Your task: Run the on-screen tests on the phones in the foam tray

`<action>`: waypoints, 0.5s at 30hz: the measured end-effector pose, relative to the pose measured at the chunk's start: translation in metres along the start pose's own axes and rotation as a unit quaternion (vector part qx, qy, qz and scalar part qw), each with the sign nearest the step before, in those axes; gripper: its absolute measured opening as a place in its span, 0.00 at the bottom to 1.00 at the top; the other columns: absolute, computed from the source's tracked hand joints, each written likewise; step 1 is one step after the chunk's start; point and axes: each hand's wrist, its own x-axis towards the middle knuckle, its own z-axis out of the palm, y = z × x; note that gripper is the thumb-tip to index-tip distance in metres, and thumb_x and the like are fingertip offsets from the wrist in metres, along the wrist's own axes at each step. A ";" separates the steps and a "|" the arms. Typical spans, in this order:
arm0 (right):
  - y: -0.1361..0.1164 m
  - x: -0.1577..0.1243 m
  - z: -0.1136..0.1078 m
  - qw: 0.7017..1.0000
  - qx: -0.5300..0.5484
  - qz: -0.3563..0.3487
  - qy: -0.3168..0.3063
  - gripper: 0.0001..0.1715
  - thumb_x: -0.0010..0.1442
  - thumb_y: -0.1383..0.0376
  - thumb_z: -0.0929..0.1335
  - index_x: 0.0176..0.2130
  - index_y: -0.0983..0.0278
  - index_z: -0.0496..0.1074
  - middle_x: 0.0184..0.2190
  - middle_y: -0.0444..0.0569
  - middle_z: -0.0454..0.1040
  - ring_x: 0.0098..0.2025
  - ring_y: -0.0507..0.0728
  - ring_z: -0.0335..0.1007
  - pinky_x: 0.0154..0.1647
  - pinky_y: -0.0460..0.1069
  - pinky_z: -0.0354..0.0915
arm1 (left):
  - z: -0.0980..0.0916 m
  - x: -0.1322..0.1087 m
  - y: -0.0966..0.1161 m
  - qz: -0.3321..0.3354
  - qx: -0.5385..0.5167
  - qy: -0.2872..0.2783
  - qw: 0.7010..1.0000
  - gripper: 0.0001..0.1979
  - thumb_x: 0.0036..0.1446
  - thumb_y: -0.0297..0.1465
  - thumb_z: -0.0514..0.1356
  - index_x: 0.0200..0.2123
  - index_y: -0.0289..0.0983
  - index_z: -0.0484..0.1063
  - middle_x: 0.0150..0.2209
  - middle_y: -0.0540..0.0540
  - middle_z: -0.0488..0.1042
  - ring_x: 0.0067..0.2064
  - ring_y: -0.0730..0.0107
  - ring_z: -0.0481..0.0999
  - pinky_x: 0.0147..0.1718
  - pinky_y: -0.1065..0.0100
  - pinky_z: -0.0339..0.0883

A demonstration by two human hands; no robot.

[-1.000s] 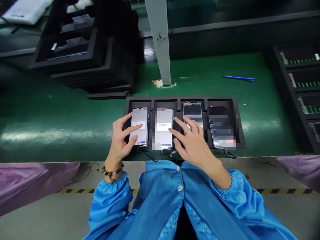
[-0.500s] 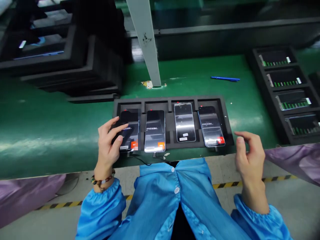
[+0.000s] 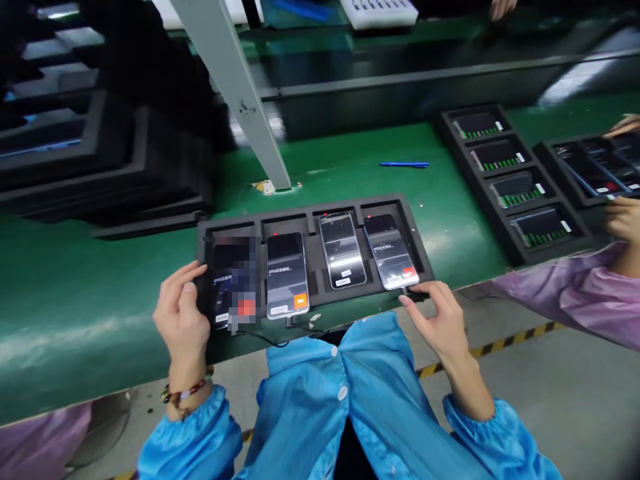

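Observation:
A black foam tray [image 3: 313,217] with several phones lies on the green bench. My left hand [image 3: 183,310] is at its left edge, fingers stretched out and holding nothing, beside the leftmost phone [image 3: 230,283], which is partly blurred out. The second phone [image 3: 287,273] shows a lit test screen and has a cable at its lower end. Another phone [image 3: 343,250] has a dark, reflective screen and small labels. At the lower end of the rightmost phone [image 3: 391,252], the thumb and forefinger of my right hand [image 3: 440,320] close around a small cable plug [image 3: 404,291].
Behind the tray stand a grey post [image 3: 250,113] and a blue pen [image 3: 405,164]. Dark foam trays [image 3: 165,157] are stacked at left. Another tray [image 3: 505,193] holds panels at right; beyond it, a co-worker's hand [image 3: 624,219] is near a further tray of phones [image 3: 550,157].
My right hand has moved left to the plug under the rightmost phone. My left hand has drawn back from over the leftmost phone to the tray's edge. The view has swung right.

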 end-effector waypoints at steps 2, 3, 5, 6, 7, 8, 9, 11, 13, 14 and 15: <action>-0.002 -0.002 0.003 1.000 0.001 0.003 -0.008 0.14 0.71 0.51 0.75 0.46 0.57 0.76 0.42 0.51 0.80 0.48 0.65 0.79 0.52 0.61 0.75 | 0.002 0.001 -0.003 -0.018 -0.001 0.010 1.000 0.20 0.74 0.40 0.57 0.56 0.37 0.83 0.65 0.36 0.80 0.68 0.50 0.77 0.73 0.49 0.65; -0.002 -0.004 0.004 1.000 0.003 0.004 -0.011 0.14 0.71 0.51 0.75 0.46 0.57 0.76 0.43 0.51 0.80 0.48 0.66 0.79 0.53 0.62 0.76 | 0.002 0.002 -0.005 -0.032 0.000 0.010 0.999 0.20 0.74 0.40 0.57 0.58 0.37 0.82 0.66 0.36 0.79 0.70 0.49 0.76 0.74 0.49 0.64; -0.001 -0.005 0.007 1.000 0.007 0.002 -0.014 0.14 0.71 0.51 0.75 0.47 0.57 0.76 0.43 0.51 0.78 0.49 0.65 0.79 0.53 0.62 0.76 | 0.002 0.005 -0.007 -0.075 0.012 -0.004 0.997 0.22 0.73 0.41 0.56 0.60 0.37 0.81 0.67 0.36 0.78 0.70 0.49 0.76 0.74 0.48 0.63; 0.000 -0.006 0.008 1.000 0.010 0.001 -0.014 0.14 0.71 0.52 0.75 0.47 0.57 0.76 0.44 0.51 0.78 0.49 0.65 0.79 0.53 0.62 0.76 | 0.002 0.008 -0.007 -0.099 0.021 -0.017 0.995 0.23 0.73 0.42 0.55 0.61 0.37 0.80 0.66 0.36 0.79 0.69 0.48 0.76 0.73 0.48 0.64; 0.001 -0.005 0.009 1.000 0.013 -0.002 -0.014 0.13 0.71 0.52 0.75 0.47 0.57 0.76 0.44 0.52 0.77 0.49 0.65 0.79 0.52 0.61 0.77 | 0.002 0.010 -0.006 -0.121 0.031 -0.029 0.992 0.24 0.73 0.42 0.55 0.61 0.38 0.80 0.65 0.37 0.80 0.67 0.48 0.78 0.71 0.47 0.66; 0.001 -0.004 0.010 1.000 0.016 -0.003 -0.014 0.13 0.71 0.52 0.75 0.47 0.57 0.76 0.44 0.52 0.77 0.48 0.65 0.79 0.52 0.61 0.77 | 0.002 0.012 -0.006 -0.137 0.041 -0.038 0.989 0.24 0.73 0.43 0.54 0.62 0.39 0.80 0.64 0.38 0.81 0.66 0.47 0.79 0.70 0.47 0.68; 0.001 -0.003 0.011 1.000 0.018 -0.004 -0.013 0.13 0.71 0.53 0.75 0.47 0.57 0.76 0.43 0.52 0.77 0.48 0.65 0.79 0.51 0.61 0.77 | 0.001 0.015 -0.006 -0.146 0.052 -0.045 0.987 0.25 0.73 0.44 0.54 0.62 0.40 0.80 0.63 0.39 0.81 0.65 0.46 0.79 0.69 0.46 0.68; 0.000 -0.002 0.013 1.000 0.022 -0.005 -0.009 0.13 0.71 0.52 0.74 0.46 0.57 0.77 0.43 0.52 0.77 0.47 0.65 0.79 0.50 0.61 0.78 | 0.001 0.018 -0.008 -0.152 0.062 -0.053 0.985 0.25 0.72 0.46 0.54 0.62 0.43 0.79 0.63 0.42 0.81 0.65 0.45 0.78 0.69 0.45 0.68; 0.000 -0.001 0.012 0.999 0.031 -0.006 -0.006 0.13 0.70 0.52 0.75 0.46 0.58 0.77 0.42 0.52 0.77 0.47 0.65 0.79 0.50 0.60 0.78 | 0.001 0.019 -0.015 -0.151 0.060 -0.052 0.985 0.25 0.72 0.49 0.54 0.62 0.46 0.79 0.63 0.43 0.81 0.66 0.44 0.77 0.70 0.45 0.67; 0.001 -0.001 0.011 0.999 0.041 -0.007 -0.008 0.14 0.70 0.51 0.75 0.46 0.58 0.78 0.42 0.53 0.78 0.47 0.65 0.79 0.50 0.60 0.78 | 0.001 0.019 -0.020 -0.144 0.063 -0.056 0.986 0.27 0.72 0.51 0.53 0.63 0.45 0.78 0.64 0.42 0.80 0.67 0.44 0.77 0.70 0.44 0.67; 0.003 -0.002 0.008 0.998 0.055 -0.007 -0.011 0.14 0.71 0.51 0.74 0.46 0.58 0.78 0.42 0.53 0.79 0.47 0.64 0.80 0.50 0.60 0.78 | 0.001 0.018 -0.026 -0.128 0.070 -0.068 0.987 0.30 0.73 0.52 0.50 0.65 0.43 0.75 0.65 0.40 0.79 0.68 0.42 0.76 0.70 0.44 0.67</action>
